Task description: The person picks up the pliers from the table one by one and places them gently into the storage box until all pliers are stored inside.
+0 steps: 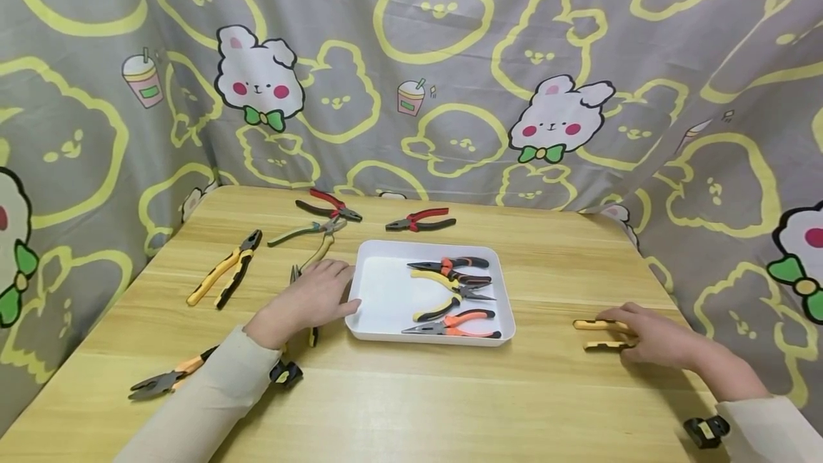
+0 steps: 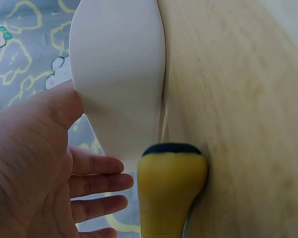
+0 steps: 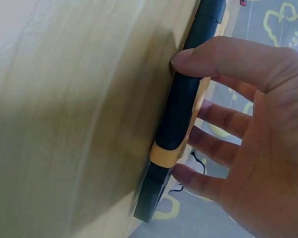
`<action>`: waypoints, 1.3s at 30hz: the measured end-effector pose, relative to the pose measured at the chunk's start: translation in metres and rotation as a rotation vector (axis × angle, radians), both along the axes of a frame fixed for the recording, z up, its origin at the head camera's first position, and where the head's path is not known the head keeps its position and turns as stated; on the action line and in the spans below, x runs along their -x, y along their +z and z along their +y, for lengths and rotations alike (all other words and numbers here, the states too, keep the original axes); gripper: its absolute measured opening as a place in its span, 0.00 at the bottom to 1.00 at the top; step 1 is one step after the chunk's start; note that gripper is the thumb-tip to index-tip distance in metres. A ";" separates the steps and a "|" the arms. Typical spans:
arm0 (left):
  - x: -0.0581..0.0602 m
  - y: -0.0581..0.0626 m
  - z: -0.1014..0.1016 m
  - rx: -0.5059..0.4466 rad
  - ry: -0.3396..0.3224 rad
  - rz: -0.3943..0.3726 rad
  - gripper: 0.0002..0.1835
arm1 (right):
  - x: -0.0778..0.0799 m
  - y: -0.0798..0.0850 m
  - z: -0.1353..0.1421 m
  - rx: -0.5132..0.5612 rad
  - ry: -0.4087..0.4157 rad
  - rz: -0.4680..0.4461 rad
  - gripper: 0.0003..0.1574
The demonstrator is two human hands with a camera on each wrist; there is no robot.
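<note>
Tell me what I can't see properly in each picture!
Head: handle ends of the front-left pliers, behind the left sleeve.
Head: tip of the rightmost pliers, behind the right hand.
Right wrist: their handle ends, past the top edge.
Left wrist: rest of the yellow handle, past the bottom edge.

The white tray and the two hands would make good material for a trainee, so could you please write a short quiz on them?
1. How many pliers lie in the white tray?
2. True or false: in the head view, the left hand is at the tray's right side.
3. What does the right hand hold? A: the tray; B: yellow-and-black pliers; C: nothing.

Key: 1. Three. 2. False, it is at the left side. 3. B.
</note>
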State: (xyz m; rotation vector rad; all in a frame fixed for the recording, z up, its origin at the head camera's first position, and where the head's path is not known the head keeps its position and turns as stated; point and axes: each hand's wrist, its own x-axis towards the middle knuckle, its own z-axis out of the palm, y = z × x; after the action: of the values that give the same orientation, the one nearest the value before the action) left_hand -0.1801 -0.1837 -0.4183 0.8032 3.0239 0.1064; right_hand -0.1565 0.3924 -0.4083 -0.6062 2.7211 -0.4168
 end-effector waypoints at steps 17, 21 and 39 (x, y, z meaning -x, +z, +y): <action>0.000 -0.001 -0.001 -0.015 0.003 -0.011 0.37 | 0.003 0.002 -0.005 -0.052 0.046 0.066 0.44; 0.001 -0.001 -0.001 -0.017 0.003 -0.012 0.37 | 0.004 0.004 -0.009 -0.060 0.065 0.088 0.44; 0.000 0.000 0.000 -0.018 0.008 -0.019 0.37 | 0.011 0.007 -0.020 -0.069 0.044 0.065 0.41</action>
State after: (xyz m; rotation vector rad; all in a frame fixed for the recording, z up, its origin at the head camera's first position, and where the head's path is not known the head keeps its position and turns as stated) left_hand -0.1800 -0.1835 -0.4180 0.7869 3.0125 0.1407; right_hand -0.1671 0.3723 -0.4016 -0.6700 2.7648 -0.2969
